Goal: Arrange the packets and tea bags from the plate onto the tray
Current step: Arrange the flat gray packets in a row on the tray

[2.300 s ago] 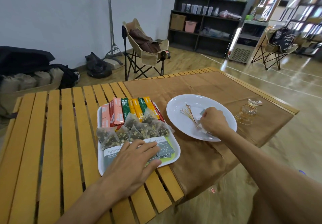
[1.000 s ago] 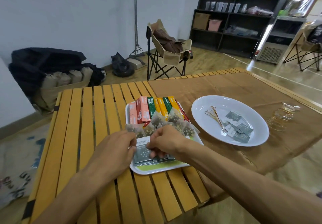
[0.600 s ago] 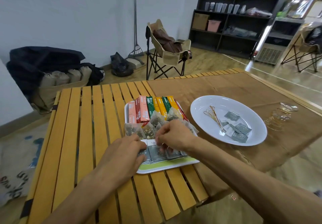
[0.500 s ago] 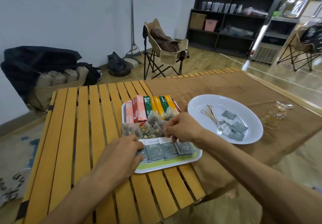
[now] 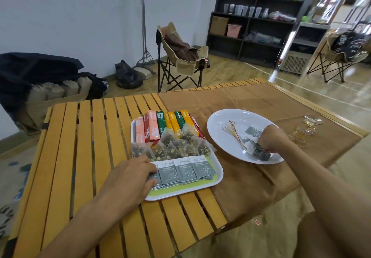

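A white tray point(image 5: 217, 180) sits on the slatted table. Coloured stick packets point(image 5: 166, 125) line its far side, pyramid tea bags point(image 5: 176, 147) lie in the middle, and a row of grey packets point(image 5: 184, 170) runs along the near side. My left hand point(image 5: 130, 175) rests flat on the leftmost grey packets. To the right stands the white plate point(image 5: 222, 137) with several grey packets point(image 5: 252, 132) and thin gold picks point(image 5: 230, 130). My right hand point(image 5: 271, 139) is over the plate's near right part, fingers curled on the grey packets there.
A small glass pot point(image 5: 305, 130) stands right of the plate on the brown cloth point(image 5: 230, 101). The wooden slat table point(image 5: 80, 147) extends left. A folding chair point(image 5: 180, 57) and dark shelves point(image 5: 255, 27) stand behind.
My right hand left the tray and moved right onto the plate. The grey packets on the tray now lie spread in a row. My left hand stays on the tray.
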### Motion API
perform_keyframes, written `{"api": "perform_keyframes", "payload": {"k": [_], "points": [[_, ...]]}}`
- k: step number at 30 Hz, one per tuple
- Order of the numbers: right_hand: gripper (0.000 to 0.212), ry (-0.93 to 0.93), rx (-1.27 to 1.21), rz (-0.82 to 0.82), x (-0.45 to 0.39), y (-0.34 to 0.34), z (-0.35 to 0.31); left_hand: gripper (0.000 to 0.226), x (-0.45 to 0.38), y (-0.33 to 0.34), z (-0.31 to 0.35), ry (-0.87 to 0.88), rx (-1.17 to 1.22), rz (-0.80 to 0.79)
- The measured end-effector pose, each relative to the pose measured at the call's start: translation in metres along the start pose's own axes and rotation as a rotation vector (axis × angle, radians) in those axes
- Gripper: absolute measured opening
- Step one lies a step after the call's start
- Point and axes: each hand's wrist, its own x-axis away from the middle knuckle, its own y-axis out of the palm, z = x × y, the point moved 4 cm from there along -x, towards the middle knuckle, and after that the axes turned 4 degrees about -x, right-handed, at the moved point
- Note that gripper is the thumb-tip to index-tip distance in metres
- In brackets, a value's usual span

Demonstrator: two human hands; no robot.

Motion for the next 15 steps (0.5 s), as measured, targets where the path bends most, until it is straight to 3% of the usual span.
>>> {"api": "perform_keyframes", "payload": {"k": [10,15], "points": [[0.022,0.082,0.009,0.054,-0.003,-0.010,0.009,0.035,0.000,-0.002,0.001,-0.006,0.013,0.007],[0.016,-0.042,-0.288,0.048,0.028,-0.036,-0.037,0.033,-0.001,-0.003,0.001,-0.010,0.023,0.007]]}}
